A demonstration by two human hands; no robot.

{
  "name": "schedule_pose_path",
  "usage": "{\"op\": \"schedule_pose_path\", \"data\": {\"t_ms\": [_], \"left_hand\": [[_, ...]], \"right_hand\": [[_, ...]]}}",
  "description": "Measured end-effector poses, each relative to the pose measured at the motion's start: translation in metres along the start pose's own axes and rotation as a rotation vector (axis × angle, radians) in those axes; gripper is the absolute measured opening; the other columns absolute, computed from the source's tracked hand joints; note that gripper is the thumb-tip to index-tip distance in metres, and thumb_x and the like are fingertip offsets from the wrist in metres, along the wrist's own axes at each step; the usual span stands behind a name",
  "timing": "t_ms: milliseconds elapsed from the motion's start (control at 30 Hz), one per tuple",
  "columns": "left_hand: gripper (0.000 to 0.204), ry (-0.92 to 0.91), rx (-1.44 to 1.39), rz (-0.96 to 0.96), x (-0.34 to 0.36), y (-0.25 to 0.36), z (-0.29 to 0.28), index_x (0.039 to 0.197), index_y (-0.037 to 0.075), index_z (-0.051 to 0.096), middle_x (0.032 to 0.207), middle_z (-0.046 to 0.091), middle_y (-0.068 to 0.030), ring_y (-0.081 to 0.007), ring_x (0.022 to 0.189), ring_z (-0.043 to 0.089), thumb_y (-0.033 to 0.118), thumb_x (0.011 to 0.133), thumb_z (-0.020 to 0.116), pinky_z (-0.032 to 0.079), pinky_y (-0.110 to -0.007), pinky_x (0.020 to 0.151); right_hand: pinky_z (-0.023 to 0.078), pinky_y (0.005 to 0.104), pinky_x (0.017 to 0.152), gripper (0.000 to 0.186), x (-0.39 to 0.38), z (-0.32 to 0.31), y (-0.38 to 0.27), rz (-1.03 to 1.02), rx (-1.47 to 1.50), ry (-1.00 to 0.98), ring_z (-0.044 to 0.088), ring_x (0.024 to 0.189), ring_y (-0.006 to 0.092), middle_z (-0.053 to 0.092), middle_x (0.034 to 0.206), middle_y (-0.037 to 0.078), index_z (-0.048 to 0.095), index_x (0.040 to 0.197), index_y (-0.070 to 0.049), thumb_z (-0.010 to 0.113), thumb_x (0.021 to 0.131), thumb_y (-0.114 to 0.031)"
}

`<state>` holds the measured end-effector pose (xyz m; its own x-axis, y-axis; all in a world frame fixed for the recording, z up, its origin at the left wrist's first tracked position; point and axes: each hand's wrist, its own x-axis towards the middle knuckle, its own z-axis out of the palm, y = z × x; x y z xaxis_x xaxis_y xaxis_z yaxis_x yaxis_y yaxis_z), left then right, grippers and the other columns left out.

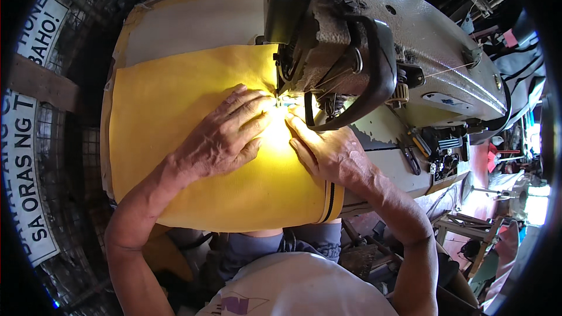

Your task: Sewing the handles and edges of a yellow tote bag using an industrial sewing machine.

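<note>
A large yellow fabric panel (175,199) lies over the sewing machine's bed, with a dark zipper-like strip (330,200) along its right edge. My left hand (225,131) rests palm down on the panel, fingers stretched toward the needle (277,85). To the right of the needle, my right hand (336,152) lies on the panel's edge, its thumb and index fingertip apart and pressing the cloth. Its other fingers are partly hidden by the machine head. The sewing machine (427,35) reaches in from the upper right, and a bright light falls on the stitching spot.
A dark curved bar (380,82) juts from the machine head above my right hand. Tools with dark handles (413,155) and a bobbin winder (448,161) sit on the table at right. Lettered signs (35,175) hang on wire mesh at left. A wooden frame (474,234) stands lower right.
</note>
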<state>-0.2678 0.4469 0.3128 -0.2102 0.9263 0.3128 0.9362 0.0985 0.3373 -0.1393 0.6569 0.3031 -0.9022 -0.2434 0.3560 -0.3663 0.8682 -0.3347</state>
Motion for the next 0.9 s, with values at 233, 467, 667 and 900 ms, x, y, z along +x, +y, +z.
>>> {"op": "schedule_pose_path", "data": {"t_ms": [233, 467, 667, 900], "left_hand": [[0.039, 0.031, 0.022, 0.005, 0.0, 0.003, 0.002, 0.117, -0.004, 0.061, 0.127, 0.056, -0.0183, -0.0317, 0.125, 0.051, 0.007, 0.079, 0.062, 0.034, -0.048, 0.113], [0.041, 0.029, 0.048, 0.048, 0.0, -0.009, 0.0, 0.119, -0.004, 0.06, 0.126, 0.058, -0.016, -0.029, 0.124, 0.053, 0.0, 0.078, 0.061, 0.037, -0.043, 0.112], [0.042, 0.066, 0.02, -0.005, 0.001, -0.009, 0.001, 0.12, -0.004, 0.059, 0.124, 0.06, -0.0153, -0.0283, 0.122, 0.054, -0.001, 0.077, 0.061, 0.037, -0.042, 0.112], [0.037, -0.004, 0.085, 0.048, 0.004, -0.001, -0.006, 0.115, 0.001, 0.064, 0.124, 0.06, -0.013, -0.0277, 0.123, 0.052, 0.008, 0.079, 0.062, 0.035, -0.047, 0.112]], "right_hand": [[0.05, 0.0427, 0.08, 0.036, -0.006, 0.0, 0.007, 0.031, 0.027, -0.013, 0.064, 0.09, 0.0344, 0.067, 0.098, 0.019, 0.062, 0.12, 0.0, 0.063, 0.088, -0.016], [0.051, 0.0415, 0.081, 0.037, -0.007, -0.002, 0.013, 0.003, -0.051, -0.092, 0.064, 0.09, 0.0338, 0.068, 0.101, 0.017, 0.063, 0.121, -0.002, 0.062, 0.089, -0.02], [0.052, 0.0404, 0.076, 0.034, -0.005, -0.002, 0.012, -0.009, 0.005, -0.042, 0.066, 0.083, 0.0332, 0.068, 0.094, 0.017, 0.064, 0.118, -0.001, 0.061, 0.089, -0.019], [0.05, 0.0415, 0.077, 0.026, -0.003, -0.005, 0.012, 0.004, 0.02, -0.085, 0.062, 0.085, 0.0316, 0.064, 0.089, 0.015, 0.065, 0.107, -0.002, 0.061, 0.088, -0.02]]}}
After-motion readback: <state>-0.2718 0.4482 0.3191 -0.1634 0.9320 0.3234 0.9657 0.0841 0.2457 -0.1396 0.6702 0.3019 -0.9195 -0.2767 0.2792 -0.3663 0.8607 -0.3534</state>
